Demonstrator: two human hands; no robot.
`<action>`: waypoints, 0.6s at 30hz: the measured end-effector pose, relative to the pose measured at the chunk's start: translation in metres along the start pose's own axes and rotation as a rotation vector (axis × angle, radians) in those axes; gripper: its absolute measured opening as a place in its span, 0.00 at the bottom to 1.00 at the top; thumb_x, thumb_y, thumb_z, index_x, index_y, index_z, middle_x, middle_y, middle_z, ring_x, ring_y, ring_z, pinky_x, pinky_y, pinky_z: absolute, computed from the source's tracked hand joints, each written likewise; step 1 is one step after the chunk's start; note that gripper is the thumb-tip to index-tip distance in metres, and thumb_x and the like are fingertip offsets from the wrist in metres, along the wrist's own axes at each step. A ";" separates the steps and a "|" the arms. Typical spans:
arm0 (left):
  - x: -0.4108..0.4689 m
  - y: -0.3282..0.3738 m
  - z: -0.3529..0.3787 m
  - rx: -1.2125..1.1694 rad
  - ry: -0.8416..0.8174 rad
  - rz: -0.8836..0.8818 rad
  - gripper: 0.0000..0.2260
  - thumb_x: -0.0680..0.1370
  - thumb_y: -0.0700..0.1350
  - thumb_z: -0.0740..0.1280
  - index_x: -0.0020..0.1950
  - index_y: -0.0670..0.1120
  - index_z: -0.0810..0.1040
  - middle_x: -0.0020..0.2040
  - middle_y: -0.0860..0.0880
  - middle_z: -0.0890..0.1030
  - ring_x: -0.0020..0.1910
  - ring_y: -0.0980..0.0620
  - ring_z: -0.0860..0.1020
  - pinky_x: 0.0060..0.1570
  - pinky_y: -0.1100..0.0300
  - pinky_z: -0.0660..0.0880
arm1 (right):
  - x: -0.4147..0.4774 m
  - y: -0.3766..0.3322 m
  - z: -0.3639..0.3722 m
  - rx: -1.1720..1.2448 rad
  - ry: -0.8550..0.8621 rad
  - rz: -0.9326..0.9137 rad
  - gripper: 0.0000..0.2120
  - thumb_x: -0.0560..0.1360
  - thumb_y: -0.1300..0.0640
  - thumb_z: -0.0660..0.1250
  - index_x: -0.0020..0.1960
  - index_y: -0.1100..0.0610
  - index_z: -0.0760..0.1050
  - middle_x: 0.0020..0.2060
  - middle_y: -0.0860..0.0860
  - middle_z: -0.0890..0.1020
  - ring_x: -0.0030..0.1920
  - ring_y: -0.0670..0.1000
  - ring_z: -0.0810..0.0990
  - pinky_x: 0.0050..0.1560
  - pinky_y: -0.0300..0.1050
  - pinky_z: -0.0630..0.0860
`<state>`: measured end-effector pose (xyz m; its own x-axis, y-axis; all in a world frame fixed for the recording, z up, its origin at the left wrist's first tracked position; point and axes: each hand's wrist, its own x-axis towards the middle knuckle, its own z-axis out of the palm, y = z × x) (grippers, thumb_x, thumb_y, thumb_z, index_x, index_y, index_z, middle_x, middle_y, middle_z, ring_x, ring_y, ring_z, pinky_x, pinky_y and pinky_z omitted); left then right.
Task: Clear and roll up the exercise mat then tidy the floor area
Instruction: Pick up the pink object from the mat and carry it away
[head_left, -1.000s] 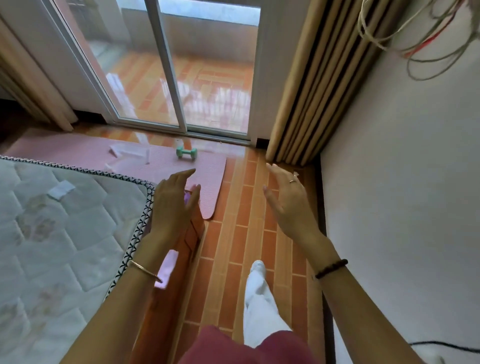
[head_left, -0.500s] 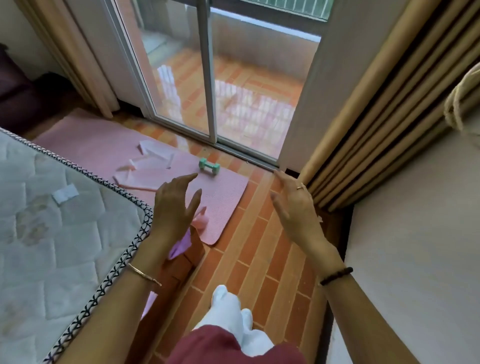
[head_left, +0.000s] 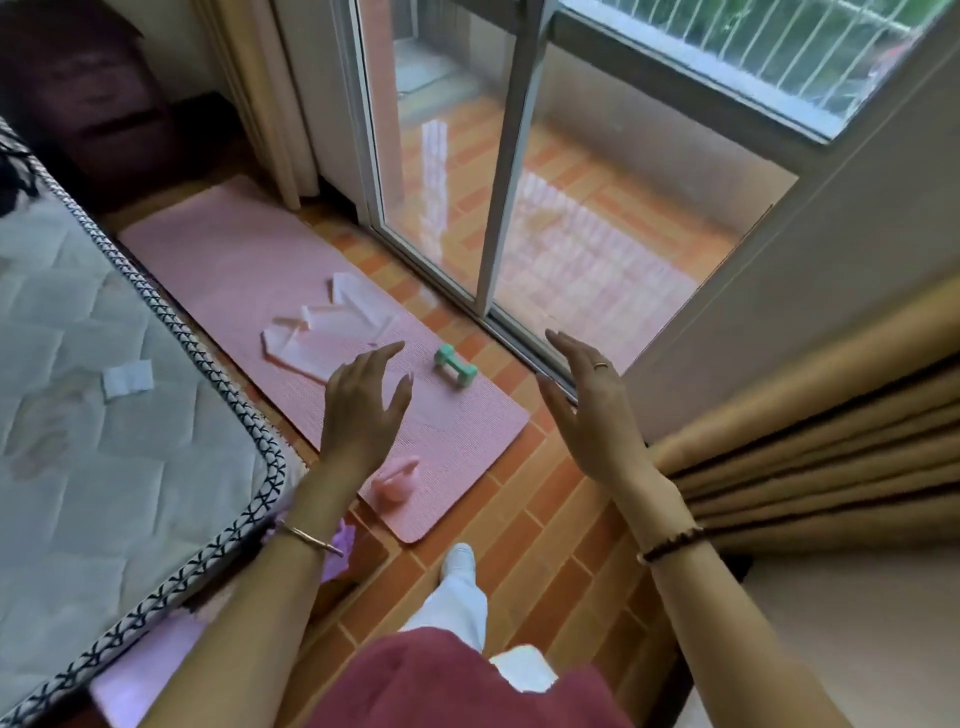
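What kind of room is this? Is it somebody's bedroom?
Probably yes, a bedroom at home. A quilted mattress lies on the left, a pink exercise mat is spread on the tiled floor, and a sliding glass door with a curtain opens onto a balcony.

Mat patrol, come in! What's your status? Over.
Left hand open, right hand open. Mat flat, unrolled. Green dumbbell, pink weight, white pieces on it.

One head-worn wide-angle view looks forward and steeply down from standing height, past both raised forearms, onto the pink exercise mat (head_left: 249, 270) on the tiled floor (head_left: 545, 525) beside the sliding glass door (head_left: 457, 156).
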<state>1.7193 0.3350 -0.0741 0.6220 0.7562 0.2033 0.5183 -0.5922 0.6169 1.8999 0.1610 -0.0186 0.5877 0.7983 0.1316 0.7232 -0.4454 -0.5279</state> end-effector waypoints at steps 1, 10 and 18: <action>0.012 0.003 0.006 -0.003 0.004 -0.012 0.16 0.81 0.48 0.61 0.68 0.46 0.71 0.63 0.46 0.77 0.62 0.46 0.74 0.68 0.46 0.61 | 0.015 0.004 -0.003 -0.003 -0.007 -0.018 0.31 0.76 0.36 0.49 0.74 0.51 0.62 0.69 0.51 0.70 0.69 0.51 0.68 0.68 0.53 0.68; 0.088 0.004 0.033 0.071 0.031 -0.106 0.18 0.80 0.48 0.63 0.70 0.47 0.69 0.65 0.46 0.76 0.63 0.46 0.72 0.68 0.46 0.61 | 0.136 0.043 0.003 -0.022 -0.160 -0.191 0.26 0.78 0.44 0.56 0.74 0.52 0.62 0.70 0.52 0.69 0.69 0.53 0.67 0.69 0.53 0.66; 0.114 -0.033 0.075 0.150 0.125 -0.280 0.19 0.79 0.44 0.64 0.70 0.45 0.70 0.65 0.45 0.75 0.64 0.45 0.71 0.66 0.50 0.62 | 0.222 0.082 0.089 -0.004 -0.348 -0.437 0.25 0.79 0.49 0.62 0.74 0.53 0.62 0.69 0.53 0.70 0.67 0.55 0.69 0.66 0.53 0.68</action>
<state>1.8170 0.4205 -0.1280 0.3710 0.9181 0.1394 0.7449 -0.3839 0.5456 2.0573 0.3378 -0.1073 0.0788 0.9955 0.0528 0.8747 -0.0437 -0.4827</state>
